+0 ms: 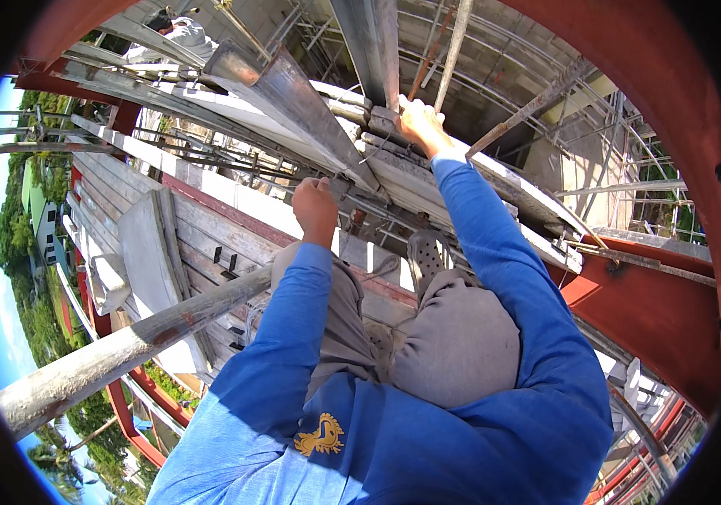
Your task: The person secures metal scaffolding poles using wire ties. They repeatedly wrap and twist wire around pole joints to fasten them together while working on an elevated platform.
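My right hand (423,124) reaches forward, its fingers closed around the lower edge of an upright grey metal channel (366,46). Stacked grey planks (402,156) lie just under that hand. Nearer to me, my left hand (316,206) is curled into a fist, and whatever it may hold is hidden. Another metal channel (293,109), wide and curved at its top, slants between the two hands and the far left. Below my hands, my bent knees and a grey clog with holes (428,257) show above the planks and rods.
A thick scaffold pipe (133,345) crosses at the lower left. Wooden boards (200,227) and a grey panel (150,244) lie left. Red steel beams (642,311) curve around the right. Scaffolding poles (537,105) stand over a deep drop ahead. Another person (183,38) is at the far left.
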Motion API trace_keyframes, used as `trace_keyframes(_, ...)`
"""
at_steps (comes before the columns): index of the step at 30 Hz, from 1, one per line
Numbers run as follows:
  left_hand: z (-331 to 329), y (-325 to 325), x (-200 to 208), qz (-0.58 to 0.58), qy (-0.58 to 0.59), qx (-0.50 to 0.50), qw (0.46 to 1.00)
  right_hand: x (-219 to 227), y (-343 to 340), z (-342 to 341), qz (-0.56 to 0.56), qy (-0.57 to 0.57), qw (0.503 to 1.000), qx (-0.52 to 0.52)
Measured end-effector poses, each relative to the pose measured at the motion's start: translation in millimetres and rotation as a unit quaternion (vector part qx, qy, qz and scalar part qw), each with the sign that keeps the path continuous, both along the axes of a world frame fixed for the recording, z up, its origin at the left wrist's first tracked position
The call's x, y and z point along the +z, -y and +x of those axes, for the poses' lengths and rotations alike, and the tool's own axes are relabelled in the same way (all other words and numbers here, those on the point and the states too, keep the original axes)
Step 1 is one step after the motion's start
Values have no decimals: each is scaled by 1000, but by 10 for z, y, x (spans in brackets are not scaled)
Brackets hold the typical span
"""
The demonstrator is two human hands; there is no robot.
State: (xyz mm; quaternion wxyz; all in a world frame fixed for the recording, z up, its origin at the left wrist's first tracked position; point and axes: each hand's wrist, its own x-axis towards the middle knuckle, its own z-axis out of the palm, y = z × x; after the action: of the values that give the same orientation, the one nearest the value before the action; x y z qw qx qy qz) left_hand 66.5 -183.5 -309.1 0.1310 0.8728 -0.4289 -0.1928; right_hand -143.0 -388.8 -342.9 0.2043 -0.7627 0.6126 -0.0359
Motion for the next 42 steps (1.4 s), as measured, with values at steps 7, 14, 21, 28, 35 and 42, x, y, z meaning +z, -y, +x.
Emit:
trace_keyframes(7, -184, -14, -110, -8, 274, -164, 948, 88, -39, 77, 8, 19, 1000, 2)
trace_keyframes(14, -233, -52, -164, 104, 261, -216, 935, 85, -20, 61, 13, 13, 1000, 9)
trace_keyframes(21, -198, -175, -508, 44, 267, -179, 946, 109, -38, 113, 5, 16, 1000, 13)
trace_keyframes(28, -237, -138, -394, 36, 188, -148, 970, 63, -44, 53, -7, 17, 1000, 10)
trace_keyframes(35, -182, -165, -288, -72, 113, -166, 977, 25, -19, 34, 7, 23, 1000, 13)
trace_keyframes(42, 82, -80, -550, -56, 10, -47, 997, 141, -42, 94, 25, 23, 999, 21)
